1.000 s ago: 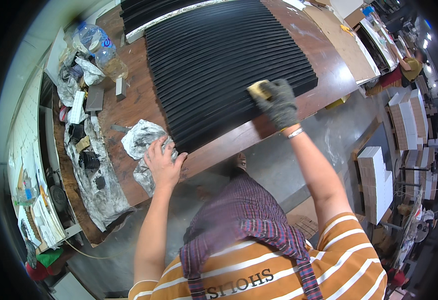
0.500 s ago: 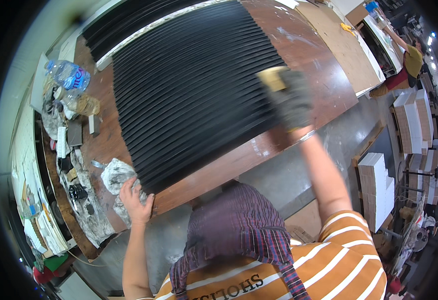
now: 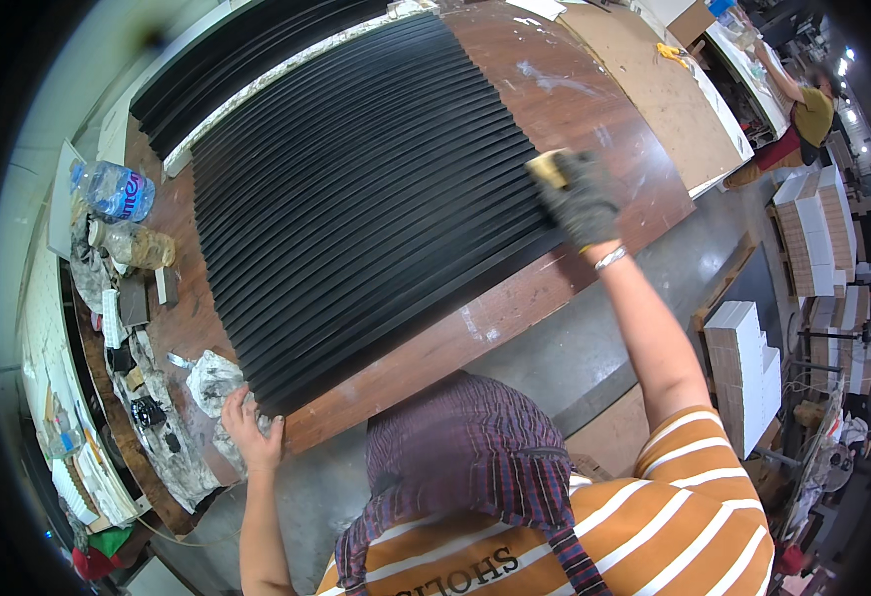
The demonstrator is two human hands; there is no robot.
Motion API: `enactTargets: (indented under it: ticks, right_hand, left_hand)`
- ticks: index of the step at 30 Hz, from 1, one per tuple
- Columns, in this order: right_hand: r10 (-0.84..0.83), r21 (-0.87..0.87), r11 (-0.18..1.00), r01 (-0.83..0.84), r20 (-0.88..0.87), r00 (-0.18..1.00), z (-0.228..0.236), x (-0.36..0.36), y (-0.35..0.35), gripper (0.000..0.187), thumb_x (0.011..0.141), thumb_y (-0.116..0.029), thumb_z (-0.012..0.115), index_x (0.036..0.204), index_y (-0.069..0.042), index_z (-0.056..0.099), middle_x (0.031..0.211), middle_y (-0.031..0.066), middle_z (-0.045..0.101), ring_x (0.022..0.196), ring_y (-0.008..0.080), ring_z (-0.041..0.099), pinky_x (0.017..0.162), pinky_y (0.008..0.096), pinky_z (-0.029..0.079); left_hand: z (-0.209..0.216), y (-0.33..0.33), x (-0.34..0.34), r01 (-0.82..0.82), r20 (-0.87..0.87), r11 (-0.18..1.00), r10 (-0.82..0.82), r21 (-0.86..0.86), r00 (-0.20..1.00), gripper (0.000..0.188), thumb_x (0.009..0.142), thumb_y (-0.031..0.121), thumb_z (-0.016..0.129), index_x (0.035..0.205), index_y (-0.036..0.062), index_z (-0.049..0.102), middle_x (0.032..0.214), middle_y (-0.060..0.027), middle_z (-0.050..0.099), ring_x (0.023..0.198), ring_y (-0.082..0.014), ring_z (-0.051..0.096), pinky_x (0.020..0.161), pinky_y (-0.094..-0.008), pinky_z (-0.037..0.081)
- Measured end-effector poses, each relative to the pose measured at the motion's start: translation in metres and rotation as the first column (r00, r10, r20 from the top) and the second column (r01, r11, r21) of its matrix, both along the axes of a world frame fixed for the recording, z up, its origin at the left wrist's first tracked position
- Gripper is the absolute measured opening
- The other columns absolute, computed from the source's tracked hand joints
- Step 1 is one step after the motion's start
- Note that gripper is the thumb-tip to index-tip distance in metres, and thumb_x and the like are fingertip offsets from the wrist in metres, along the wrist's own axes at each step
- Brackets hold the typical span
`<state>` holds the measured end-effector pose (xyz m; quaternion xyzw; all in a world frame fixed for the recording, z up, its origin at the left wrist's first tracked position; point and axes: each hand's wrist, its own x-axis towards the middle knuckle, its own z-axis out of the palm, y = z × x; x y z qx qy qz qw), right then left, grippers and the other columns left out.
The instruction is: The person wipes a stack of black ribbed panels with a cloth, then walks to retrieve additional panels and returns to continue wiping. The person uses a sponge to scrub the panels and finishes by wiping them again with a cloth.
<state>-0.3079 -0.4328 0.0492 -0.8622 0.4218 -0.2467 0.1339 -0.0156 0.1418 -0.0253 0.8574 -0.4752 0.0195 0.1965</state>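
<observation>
Long black strips (image 3: pixel 366 209) lie side by side in a wide sheet on a brown wooden table (image 3: pixel 416 358). My right hand (image 3: pixel 584 199), in a dark grey glove, is at the right ends of the strips, its fingers closed on a yellowish sponge-like pad (image 3: pixel 550 169). Bare and with the thumb spread from the fingers, my left hand (image 3: pixel 252 429) rests at the near left corner of the strips, touching their ends. Beside it lies a crumpled white rag (image 3: pixel 215 382), partly covered by my fingers.
More black strips (image 3: pixel 247 50) lie beyond a whitish bar (image 3: pixel 287 74). A water bottle (image 3: pixel 118 191), a jar (image 3: pixel 133 243) and small blocks (image 3: pixel 165 286) line the left edge. Brown board (image 3: pixel 644 89) adjoins at right. Another person (image 3: pixel 808 114) stands far right, near stacked white boards (image 3: pixel 743 363).
My right hand has moved slightly right, toward and past the strip ends, and is less blurred. The table has shifted left and down in view. My left hand stays at the corner.
</observation>
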Motion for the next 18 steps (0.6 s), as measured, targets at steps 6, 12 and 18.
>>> enactTargets:
  ticks: [6, 12, 18]
  right_hand:
    - [0.281, -0.303, 0.926, -0.226, 0.154, 0.947, 0.016, 0.038, 0.034, 0.029, 0.079, -0.027, 0.084, 0.098, -0.011, 0.07, 0.095, 0.0147, 0.063, 0.091, 0.0361, 0.062, 0.079, 0.0479, 0.052]
    - [0.533, -0.061, 0.844, -0.532, -0.009, 0.846, -0.018, 0.07, 0.079, 0.04, 0.083, -0.035, 0.079, 0.116, -0.013, 0.075, 0.112, 0.0152, 0.068, 0.115, 0.0328, 0.063, 0.099, 0.0485, 0.051]
    - [-0.032, -0.144, 0.989, 0.021, -0.072, 0.997, 0.011, 0.027, -0.066, 0.039, 0.082, -0.036, 0.081, 0.109, -0.009, 0.074, 0.1, 0.0172, 0.068, 0.092, 0.0362, 0.066, 0.083, 0.0471, 0.054]
  left_hand:
    - [0.0, 0.0, -0.001, -0.009, 0.014, 1.0, 0.008, 0.022, 1.0, 0.046, 0.073, 0.025, 0.074, 0.11, 0.0061, 0.056, 0.142, -0.0177, 0.055, 0.133, -0.0441, 0.045, 0.113, -0.0571, 0.032]
    - [0.0, 0.001, 0.0, 0.007, 0.023, 1.0, -0.007, 0.015, 1.0, 0.047, 0.073, 0.028, 0.074, 0.111, 0.0059, 0.055, 0.141, -0.0189, 0.055, 0.133, -0.0443, 0.046, 0.111, -0.0573, 0.033]
    - [0.0, 0.001, -0.001, -0.001, -0.005, 1.0, 0.001, 0.009, 1.0, 0.047, 0.072, 0.026, 0.074, 0.108, 0.0056, 0.053, 0.139, -0.0196, 0.055, 0.132, -0.0444, 0.046, 0.111, -0.0575, 0.033]
